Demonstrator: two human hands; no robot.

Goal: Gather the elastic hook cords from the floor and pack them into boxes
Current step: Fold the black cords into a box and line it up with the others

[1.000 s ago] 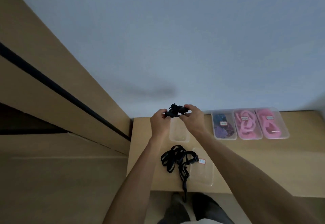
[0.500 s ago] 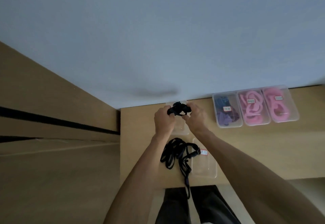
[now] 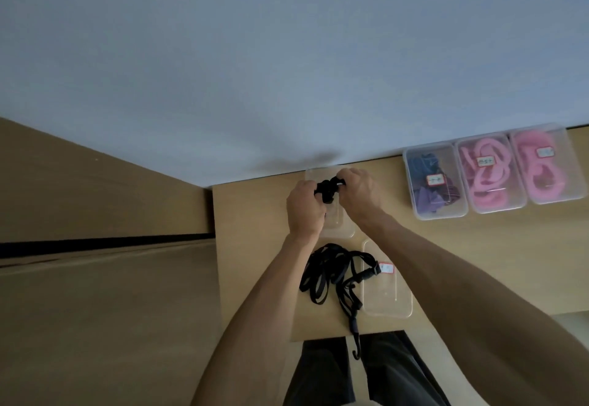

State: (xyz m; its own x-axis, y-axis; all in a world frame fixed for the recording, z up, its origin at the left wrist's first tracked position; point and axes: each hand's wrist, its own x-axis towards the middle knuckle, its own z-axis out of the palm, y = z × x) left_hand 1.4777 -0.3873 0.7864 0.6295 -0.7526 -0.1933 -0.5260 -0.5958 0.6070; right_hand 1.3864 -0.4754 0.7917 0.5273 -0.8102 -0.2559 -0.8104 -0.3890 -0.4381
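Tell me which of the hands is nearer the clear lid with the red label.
Right. The right hand is above the lid, farther along the table; the left hand sits farther to the lid's left. Both grip a black cord bundle.

One head-worn wide-angle view looks steeply down and forward from above the surface (image 3: 255, 246), toward the wall (image 3: 287, 55). Both forearms reach in from the bottom edge; the hands sit near mid-frame, fairly close.

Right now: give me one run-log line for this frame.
left hand: grips black cord bundle | right hand: grips same bundle | bundle: over open clear box | loose black cords: on table
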